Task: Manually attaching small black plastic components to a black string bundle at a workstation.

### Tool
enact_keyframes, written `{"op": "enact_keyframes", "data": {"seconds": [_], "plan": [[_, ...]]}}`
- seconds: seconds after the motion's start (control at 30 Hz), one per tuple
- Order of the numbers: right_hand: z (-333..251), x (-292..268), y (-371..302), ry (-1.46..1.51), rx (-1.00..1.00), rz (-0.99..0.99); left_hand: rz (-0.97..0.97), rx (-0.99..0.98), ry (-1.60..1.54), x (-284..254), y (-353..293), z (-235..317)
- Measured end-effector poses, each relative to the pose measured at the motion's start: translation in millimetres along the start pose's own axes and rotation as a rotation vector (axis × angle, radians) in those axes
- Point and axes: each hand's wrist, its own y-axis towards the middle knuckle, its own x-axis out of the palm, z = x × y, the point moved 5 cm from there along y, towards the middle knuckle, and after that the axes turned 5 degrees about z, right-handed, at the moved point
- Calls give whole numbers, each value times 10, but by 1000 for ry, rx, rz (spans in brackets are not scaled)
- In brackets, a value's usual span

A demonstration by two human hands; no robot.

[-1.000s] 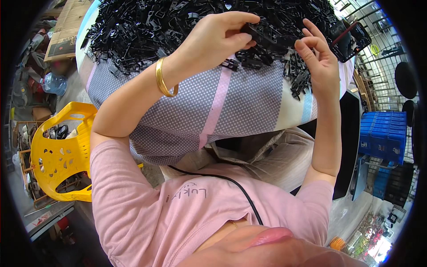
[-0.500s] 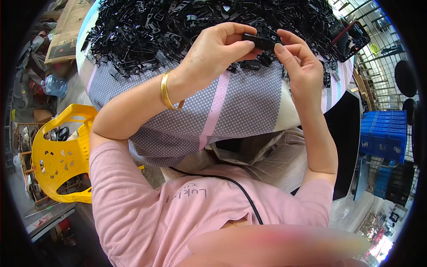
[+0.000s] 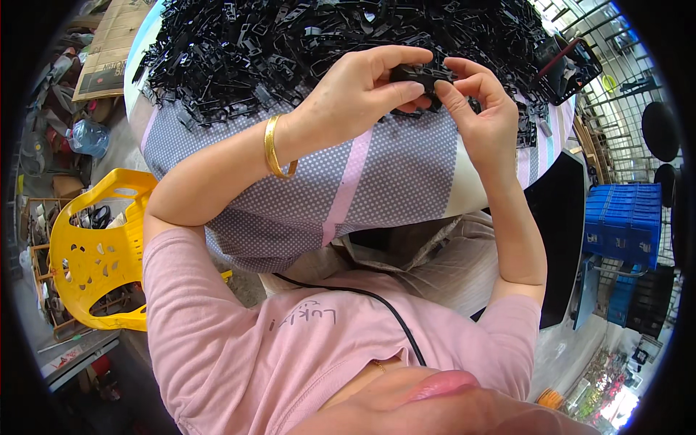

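Both hands meet over the near edge of a heap of small black plastic parts [image 3: 239, 58]. My left hand [image 3: 355, 94] pinches a small dark plastic piece [image 3: 417, 75] between thumb and fingers. Thumb and fingertips of my right hand [image 3: 491, 116] close on the other end of that piece. Its exact kind cannot be made out, since the fingers cover parts of it and the black heap lies behind. A gold bangle [image 3: 270, 148] circles my left wrist.
A grey dotted cloth [image 3: 290, 196] covers the round table. A black openwork basket [image 3: 576, 72] stands at the right rim. A yellow plastic chair [image 3: 69, 268] is at left, blue crates [image 3: 623, 217] at right. Cardboard [image 3: 112, 43] and a clear bottle [image 3: 88, 138] lie far left.
Both hands have shifted slightly nearer to me, and the right hand has moved a little left. The dark piece looks turned between the fingers.
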Motion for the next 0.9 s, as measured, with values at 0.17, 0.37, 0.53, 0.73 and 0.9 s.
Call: {"op": "enact_keyframes", "data": {"seconds": [0.17,0.37,0.53,0.73,0.9], "plan": [[-100,-44,79,-173,18,21,-54,-101,-20,-17,1,11],[325,-162,902,-94,77,35,82,-275,-431,-118,41,-79],[1539,-254,1882,-758,92,6,43,-297,-444,-75,134,-180],[1527,101,2049,-737,227,-4,73,-336,-420,-150,96,-190],[1306,170,2132,-935,158,73,73,-329,-424,-125,116,-171]]}}
